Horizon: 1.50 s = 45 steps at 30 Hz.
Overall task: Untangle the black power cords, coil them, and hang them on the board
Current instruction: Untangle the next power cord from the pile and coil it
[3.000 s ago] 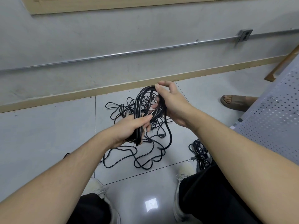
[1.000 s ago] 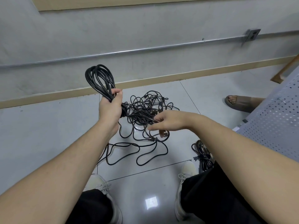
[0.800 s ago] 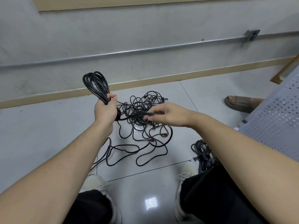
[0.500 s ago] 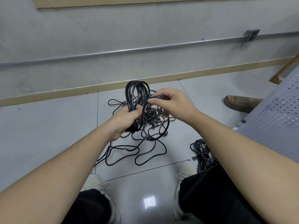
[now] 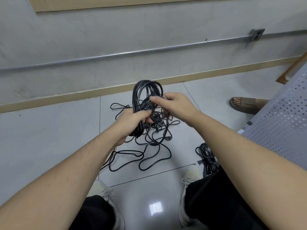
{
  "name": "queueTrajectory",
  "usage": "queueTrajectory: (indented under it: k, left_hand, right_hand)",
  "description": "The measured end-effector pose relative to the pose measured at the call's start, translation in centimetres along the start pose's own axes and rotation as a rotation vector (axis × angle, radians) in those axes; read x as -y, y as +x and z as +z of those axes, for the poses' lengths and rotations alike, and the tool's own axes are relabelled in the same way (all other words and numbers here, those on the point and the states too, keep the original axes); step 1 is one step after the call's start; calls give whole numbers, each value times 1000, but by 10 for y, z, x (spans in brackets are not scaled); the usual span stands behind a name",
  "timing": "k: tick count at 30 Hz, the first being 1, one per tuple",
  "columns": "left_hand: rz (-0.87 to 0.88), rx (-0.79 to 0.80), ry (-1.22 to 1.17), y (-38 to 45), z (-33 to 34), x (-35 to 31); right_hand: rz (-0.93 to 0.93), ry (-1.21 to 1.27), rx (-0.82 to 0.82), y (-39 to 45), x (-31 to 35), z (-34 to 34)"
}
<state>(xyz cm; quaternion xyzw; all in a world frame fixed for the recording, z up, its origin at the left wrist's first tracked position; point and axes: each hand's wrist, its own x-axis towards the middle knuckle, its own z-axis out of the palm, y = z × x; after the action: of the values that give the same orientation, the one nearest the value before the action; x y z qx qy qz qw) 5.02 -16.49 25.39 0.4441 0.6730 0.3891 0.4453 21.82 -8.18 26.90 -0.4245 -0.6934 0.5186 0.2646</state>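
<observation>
Now right hand nearer coil

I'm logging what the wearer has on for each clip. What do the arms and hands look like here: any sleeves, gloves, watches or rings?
Both forearms are bare up to the picture's edge, with no sleeves in view. The left hand and right hand wear no gloves, and no watch, wristband or ring shows on either wrist or on the visible fingers.

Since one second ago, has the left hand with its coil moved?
Yes. The left hand carried the coil rightward, from left of the floor tile seam to its right.
</observation>
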Motion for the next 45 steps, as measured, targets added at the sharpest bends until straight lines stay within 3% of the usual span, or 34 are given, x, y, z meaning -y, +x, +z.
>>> queueTrajectory:
  k: [4, 7, 10, 13, 16, 21, 27, 32, 35, 40, 45]
  left_hand:
    - [-77, -19, -60, -2, -9, 3]
    - [-107, 86, -121, -5, -2, 0]
    - [-103, 203, -162, -8, 8, -6]
    - [-41, 309, -140, -10, 13, -7]
    - [9, 351, -136, -15, 17, -3]
    - [-2, 334, -109, -17, 12, 4]
    - [38, 201, -161, -15, 25, 7]
    - [3, 401, -374, -17, 32, 6]
    - [-8, 536, -484, -18, 31, 3]
    - [-65, 618, -625, -24, 39, -2]
    - [-47, 553, -617, -23, 49, 1]
  right_hand:
    - [-61, 91, 149, -4, -3, -10]
    - [-169, 309, 23, -6, 3, -10]
    - [-211, 340, -167, -4, 10, -11]
    - [-148, 337, -276, -1, 11, -6]
    - [-66, 401, -230, -1, 9, 3]
    - [120, 475, -102, -4, 12, 2]
    - [140, 794, -139, 3, 19, 6]
    - [165, 941, -178, 2, 17, -2]
    - [168, 942, -185, 2, 14, -8]
    - [177, 921, -147, 4, 13, -8]
    - [163, 761, -100, 6, 6, -9]
